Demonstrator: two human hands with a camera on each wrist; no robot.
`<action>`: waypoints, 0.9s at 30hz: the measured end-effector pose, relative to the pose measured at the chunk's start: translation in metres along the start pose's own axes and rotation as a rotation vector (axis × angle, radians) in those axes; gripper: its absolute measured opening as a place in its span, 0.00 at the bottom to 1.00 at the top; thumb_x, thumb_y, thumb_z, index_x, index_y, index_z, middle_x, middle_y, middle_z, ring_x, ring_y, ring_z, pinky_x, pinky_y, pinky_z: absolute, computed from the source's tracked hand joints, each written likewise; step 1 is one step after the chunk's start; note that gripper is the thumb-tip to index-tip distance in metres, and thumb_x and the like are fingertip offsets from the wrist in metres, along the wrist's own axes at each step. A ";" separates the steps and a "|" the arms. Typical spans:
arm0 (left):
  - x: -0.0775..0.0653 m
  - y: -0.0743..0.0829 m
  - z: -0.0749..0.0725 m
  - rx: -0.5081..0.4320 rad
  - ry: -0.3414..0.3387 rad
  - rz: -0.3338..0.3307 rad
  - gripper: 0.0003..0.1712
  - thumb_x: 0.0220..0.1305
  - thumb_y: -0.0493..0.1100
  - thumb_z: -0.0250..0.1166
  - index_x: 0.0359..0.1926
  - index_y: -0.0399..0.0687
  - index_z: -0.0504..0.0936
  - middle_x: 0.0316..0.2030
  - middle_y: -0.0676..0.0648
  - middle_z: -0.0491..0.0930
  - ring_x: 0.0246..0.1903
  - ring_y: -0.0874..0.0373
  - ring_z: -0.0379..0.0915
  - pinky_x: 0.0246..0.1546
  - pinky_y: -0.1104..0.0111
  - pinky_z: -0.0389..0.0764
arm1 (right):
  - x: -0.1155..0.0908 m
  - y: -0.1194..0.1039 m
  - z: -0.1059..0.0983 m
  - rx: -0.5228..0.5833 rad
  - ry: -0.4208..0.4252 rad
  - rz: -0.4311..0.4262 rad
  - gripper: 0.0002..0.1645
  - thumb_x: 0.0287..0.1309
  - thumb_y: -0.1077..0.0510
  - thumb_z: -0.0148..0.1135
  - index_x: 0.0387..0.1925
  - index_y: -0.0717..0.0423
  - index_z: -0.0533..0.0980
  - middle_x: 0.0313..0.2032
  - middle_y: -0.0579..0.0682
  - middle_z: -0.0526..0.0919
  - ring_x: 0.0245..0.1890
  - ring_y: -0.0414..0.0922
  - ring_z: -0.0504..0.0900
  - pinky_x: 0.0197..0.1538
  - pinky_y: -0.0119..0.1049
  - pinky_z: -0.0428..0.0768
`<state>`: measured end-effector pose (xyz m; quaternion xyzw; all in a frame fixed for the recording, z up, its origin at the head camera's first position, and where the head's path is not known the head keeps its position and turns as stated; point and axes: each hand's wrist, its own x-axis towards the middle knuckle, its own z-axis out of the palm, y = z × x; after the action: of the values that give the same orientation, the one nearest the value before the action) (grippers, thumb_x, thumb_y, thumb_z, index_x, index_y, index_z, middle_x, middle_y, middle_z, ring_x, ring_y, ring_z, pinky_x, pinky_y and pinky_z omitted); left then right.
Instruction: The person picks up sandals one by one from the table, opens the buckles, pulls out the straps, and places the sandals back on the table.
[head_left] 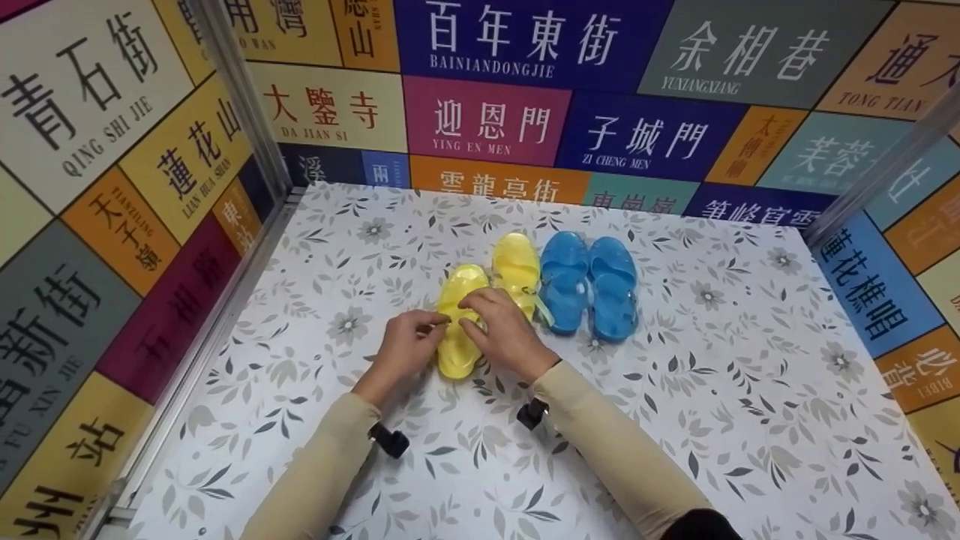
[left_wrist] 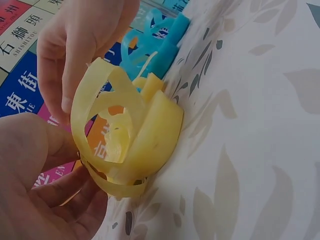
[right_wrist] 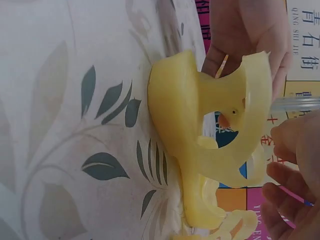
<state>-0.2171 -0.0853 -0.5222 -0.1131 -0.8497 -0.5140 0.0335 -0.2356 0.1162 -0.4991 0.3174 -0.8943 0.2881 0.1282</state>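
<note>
A yellow sandal (head_left: pixel 459 352) stands sole down on the patterned cloth, its ankle strap (left_wrist: pixel 82 107) arching up over the heel. At the strap's side, near a small metal buckle, my left hand (head_left: pixel 409 341) pinches the strap between thumb and fingers, as the left wrist view shows (left_wrist: pixel 45 170). From the other side my right hand (head_left: pixel 510 330) hovers over the sandal, fingers loosely bent. In the right wrist view, the thumb and fingers of that hand (right_wrist: pixel 300 165) are spread close beside the strap with nothing between them. A second yellow sandal (head_left: pixel 516 259) lies just beyond, partly hidden by my right hand.
Two blue sandals (head_left: pixel 564 296) lie side by side to the right of the yellow ones. The floral cloth (head_left: pixel 735 360) covers the table. Panels with street names (head_left: pixel 487 120) wall in the back and both sides, with metal posts (head_left: pixel 247 97) at the corners.
</note>
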 end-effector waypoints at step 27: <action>-0.004 -0.007 0.002 -0.120 0.043 -0.161 0.05 0.69 0.32 0.68 0.42 0.46 0.87 0.41 0.48 0.87 0.42 0.55 0.83 0.46 0.63 0.85 | 0.020 -0.003 0.014 0.098 -0.235 0.126 0.09 0.71 0.57 0.68 0.45 0.55 0.89 0.43 0.49 0.92 0.47 0.43 0.89 0.52 0.37 0.85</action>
<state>-0.2144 -0.0872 -0.5301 -0.0351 -0.8227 -0.5673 0.0034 -0.2495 0.0966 -0.5009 0.2982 -0.9061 0.2998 -0.0115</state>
